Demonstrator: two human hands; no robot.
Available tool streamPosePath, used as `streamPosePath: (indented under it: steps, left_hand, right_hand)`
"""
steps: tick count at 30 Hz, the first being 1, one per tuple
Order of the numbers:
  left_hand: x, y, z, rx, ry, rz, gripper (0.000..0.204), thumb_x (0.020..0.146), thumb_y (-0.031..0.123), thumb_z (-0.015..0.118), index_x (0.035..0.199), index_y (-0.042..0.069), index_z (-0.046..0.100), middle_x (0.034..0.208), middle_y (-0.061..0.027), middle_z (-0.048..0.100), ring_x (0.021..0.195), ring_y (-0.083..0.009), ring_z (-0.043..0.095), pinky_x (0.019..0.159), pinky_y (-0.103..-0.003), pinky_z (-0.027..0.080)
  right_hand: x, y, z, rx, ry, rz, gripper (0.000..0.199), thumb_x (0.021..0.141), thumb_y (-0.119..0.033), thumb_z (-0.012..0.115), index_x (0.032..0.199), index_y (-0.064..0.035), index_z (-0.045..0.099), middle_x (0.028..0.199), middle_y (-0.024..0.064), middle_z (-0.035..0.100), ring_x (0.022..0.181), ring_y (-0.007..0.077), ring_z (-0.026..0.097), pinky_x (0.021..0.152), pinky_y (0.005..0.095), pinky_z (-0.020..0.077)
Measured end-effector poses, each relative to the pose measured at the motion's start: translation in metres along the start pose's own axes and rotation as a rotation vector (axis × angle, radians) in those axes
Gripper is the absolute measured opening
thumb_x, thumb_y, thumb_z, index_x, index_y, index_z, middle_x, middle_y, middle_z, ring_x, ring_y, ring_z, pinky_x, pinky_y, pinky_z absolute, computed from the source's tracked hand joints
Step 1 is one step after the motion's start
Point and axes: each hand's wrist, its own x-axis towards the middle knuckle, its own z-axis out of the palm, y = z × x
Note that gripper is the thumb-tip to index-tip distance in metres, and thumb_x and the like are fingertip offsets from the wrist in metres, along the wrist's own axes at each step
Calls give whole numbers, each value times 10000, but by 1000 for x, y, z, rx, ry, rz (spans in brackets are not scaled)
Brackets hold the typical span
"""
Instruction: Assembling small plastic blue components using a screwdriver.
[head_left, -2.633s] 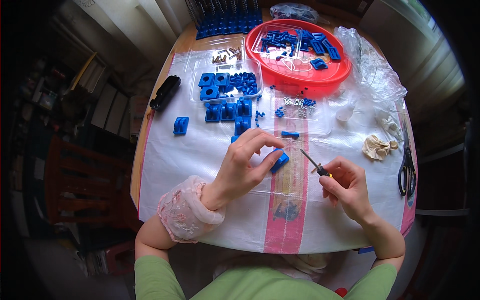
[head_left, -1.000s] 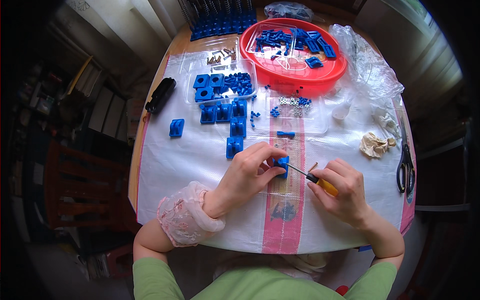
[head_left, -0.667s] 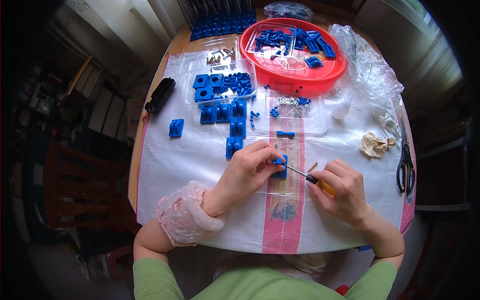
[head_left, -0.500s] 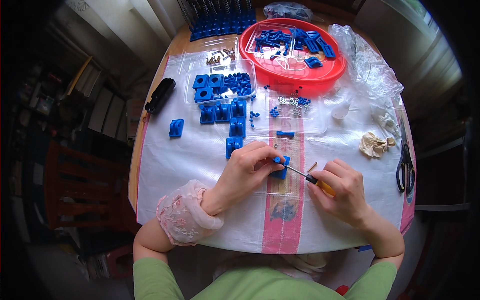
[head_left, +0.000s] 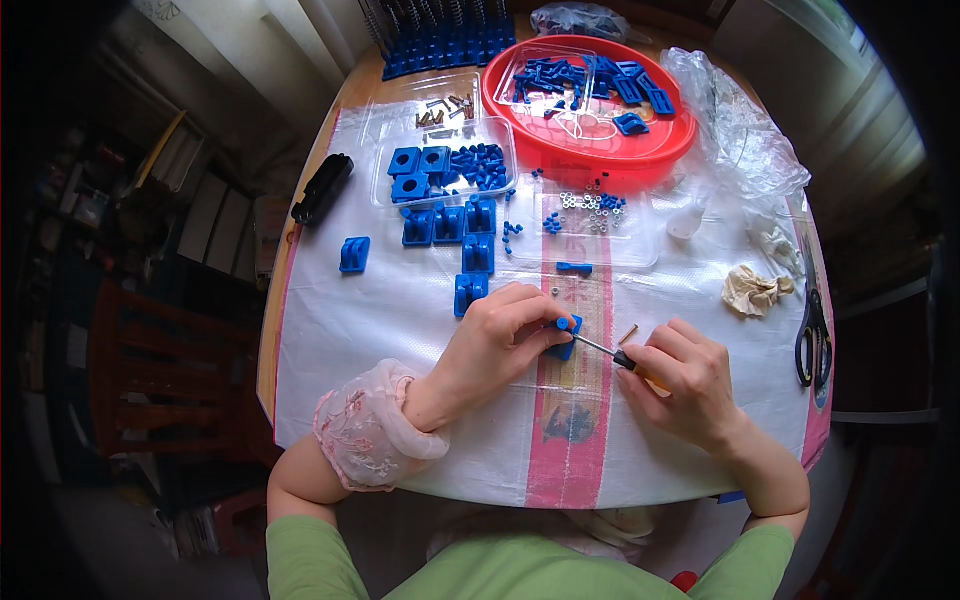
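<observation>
My left hand [head_left: 508, 330] is closed, thumb and forefinger pinching a small blue plastic part [head_left: 566, 347] on the table in front of me. My right hand [head_left: 680, 380] grips a screwdriver [head_left: 627, 362] with a yellow and black handle. Its metal shaft points left, and the tip meets the blue part near my left fingertips. A brass-coloured pin [head_left: 628, 335] lies just beyond the screwdriver. Farther off lie a small white ring [head_left: 556, 292] and a short blue rod-like piece [head_left: 574, 268].
Several blue blocks [head_left: 478, 253] stand left of centre, below a clear tray [head_left: 380, 185] of blue parts. A red basin [head_left: 590, 160] with blue pieces sits at the back. Black scissors [head_left: 815, 340] and crumpled paper [head_left: 757, 291] lie right; a black case [head_left: 323, 190] lies left.
Both hands keep nearly the same pose, with the screwdriver tip still at the blue part. The whole view has shifted very slightly.
</observation>
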Motion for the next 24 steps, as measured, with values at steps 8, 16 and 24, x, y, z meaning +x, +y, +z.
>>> streamPosePath:
  steps: [8,16,24]
  left_hand:
    - [2,0,-2,-32,-23,-25,219,869,-82,755,1065,15,768,1085,-89,715,965,-175,732,843,-289,622]
    - [1,-1,0,-34,-11,-18,213,871,-79,754,1064,11,767,1084,-97,719,972,-176,732,847,-288,621]
    - [0,-2,-1,-204,-26,-123,196,925,-94,693,1096,-15,749,1088,-81,718,1000,-141,714,881,-273,601]
  right_hand:
    - [0,1,0,-12,6,-22,219,732,-83,810,923,-53,708,749,37,562,671,209,574,544,364,469]
    - [1,0,-2,-58,-1,-56,211,741,-80,806,926,-56,708,741,35,547,667,207,569,537,366,459]
    - [2,0,-3,-12,27,-34,202,743,-87,816,919,-62,718,719,27,539,650,198,566,524,361,446]
